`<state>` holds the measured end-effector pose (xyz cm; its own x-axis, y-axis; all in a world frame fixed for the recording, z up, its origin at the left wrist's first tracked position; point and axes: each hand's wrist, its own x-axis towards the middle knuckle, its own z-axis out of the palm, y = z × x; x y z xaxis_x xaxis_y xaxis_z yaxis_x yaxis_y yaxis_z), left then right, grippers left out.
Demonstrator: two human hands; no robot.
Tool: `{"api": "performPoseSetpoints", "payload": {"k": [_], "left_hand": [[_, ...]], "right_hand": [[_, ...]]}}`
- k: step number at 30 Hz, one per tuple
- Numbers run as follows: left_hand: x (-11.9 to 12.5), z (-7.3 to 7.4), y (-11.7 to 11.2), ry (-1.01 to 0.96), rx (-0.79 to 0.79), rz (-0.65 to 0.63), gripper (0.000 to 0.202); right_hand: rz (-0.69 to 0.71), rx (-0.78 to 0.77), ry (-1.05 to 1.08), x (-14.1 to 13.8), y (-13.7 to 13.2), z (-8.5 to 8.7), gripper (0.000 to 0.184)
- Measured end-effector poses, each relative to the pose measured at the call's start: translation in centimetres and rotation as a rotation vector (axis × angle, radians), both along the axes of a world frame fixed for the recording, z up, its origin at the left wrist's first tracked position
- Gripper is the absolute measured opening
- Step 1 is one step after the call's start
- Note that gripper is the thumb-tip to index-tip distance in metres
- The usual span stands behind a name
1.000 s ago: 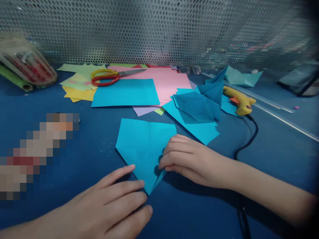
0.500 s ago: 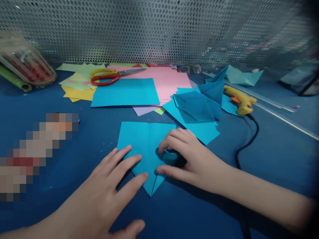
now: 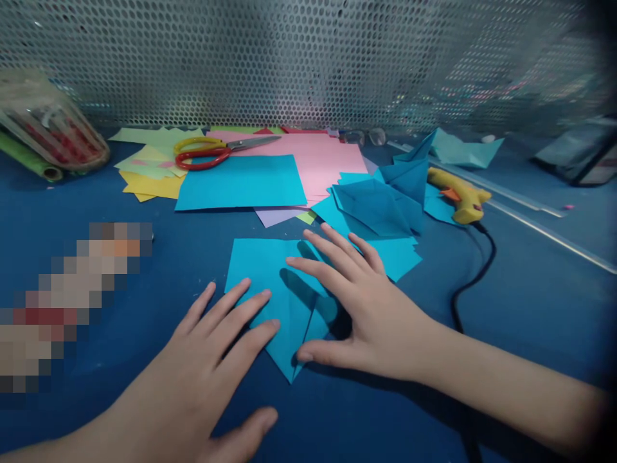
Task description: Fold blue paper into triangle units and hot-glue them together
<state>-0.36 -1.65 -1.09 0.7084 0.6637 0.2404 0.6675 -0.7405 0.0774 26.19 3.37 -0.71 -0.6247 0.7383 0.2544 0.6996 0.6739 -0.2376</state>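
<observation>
A sheet of blue paper [image 3: 263, 267] lies in front of me, its near end folded to a point that faces me. My left hand [image 3: 212, 354] is open, its fingertips resting on the left side of the sheet and its thumb off it, over the table. My right hand [image 3: 354, 299] is open too, fingers spread above the right side of the sheet, with the thumb by the folded edge near the point. Part of the sheet's right side is hidden under this hand. Neither hand grips anything.
Behind are a blue sheet [image 3: 241, 183], scissors [image 3: 212, 153], pink paper [image 3: 332, 161] and yellow paper [image 3: 157, 184]. Folded blue papers [image 3: 378, 202] and a yellow glue gun [image 3: 465, 196] with a black cord lie right. At left stand a clear container [image 3: 58, 122] and a green roll [image 3: 29, 157].
My right hand has uncurled its fingers and spread them forward over the sheet, its thumb shifting towards the point. My left fingers have spread slightly.
</observation>
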Motion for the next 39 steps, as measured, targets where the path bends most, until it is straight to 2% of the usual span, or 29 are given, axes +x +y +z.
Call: {"api": "performPoseSetpoints", "payload": {"k": [3, 5, 6, 7, 9, 13, 19, 24, 27, 31, 34, 37, 39], "left_hand": [[0.1, 0.4, 0.4, -0.007, -0.006, -0.086, 0.049], [0.3, 0.8, 0.7, -0.084, 0.018, -0.163, 0.040], [0.5, 1.0, 0.9, -0.214, 0.073, -0.126, 0.036], [0.7, 1.2, 1.0, -0.178, 0.049, -0.196, 0.035], [0.9, 1.6, 1.1, -0.175, 0.046, -0.248, 0.033], [0.9, 1.7, 1.0, -0.165, 0.061, -0.275, 0.036], [0.6, 1.1, 0.9, -0.132, 0.018, -0.299, 0.041], [0.7, 1.5, 1.2, -0.158, 0.011, -0.276, 0.041], [0.7, 1.1, 0.9, -0.169, -0.003, -0.278, 0.038], [0.9, -0.3, 0.1, -0.287, 0.040, -0.222, 0.034], [1.0, -0.8, -0.2, -0.311, 0.005, -0.193, 0.037], [0.9, -0.7, -0.1, -0.312, -0.025, -0.181, 0.042], [0.7, -0.5, 0.0, -0.258, -0.045, -0.213, 0.041]], "right_hand": [[0.009, 0.028, -0.005, -0.1, -0.2, 0.0, 0.084], [0.048, 0.033, -0.006, -0.2, -0.4, 0.0, 0.071], [0.073, 0.027, -0.008, -0.2, -0.5, 0.0, 0.063], [0.104, 0.015, -0.011, -0.3, -0.5, 0.0, 0.054], [0.178, -0.032, -0.014, -0.4, -0.5, 0.0, 0.044], [0.276, -0.150, -0.009, -0.4, -0.2, 0.1, 0.045], [0.308, -0.216, -0.025, -0.1, 0.0, 0.4, 0.055], [0.281, -0.186, 0.018, -0.2, -0.2, 0.4, 0.052], [0.269, -0.156, 0.098, -0.1, 0.0, 0.4, 0.044], [0.417, -0.150, 0.218, 0.2, 0.4, 0.5, 0.031], [0.540, -0.112, 0.242, 0.4, 0.2, 0.5, 0.030], [0.553, -0.092, 0.249, 0.3, -0.1, 0.6, 0.034], [0.527, -0.133, 0.239, 0.2, -0.3, 0.6, 0.031]]}}
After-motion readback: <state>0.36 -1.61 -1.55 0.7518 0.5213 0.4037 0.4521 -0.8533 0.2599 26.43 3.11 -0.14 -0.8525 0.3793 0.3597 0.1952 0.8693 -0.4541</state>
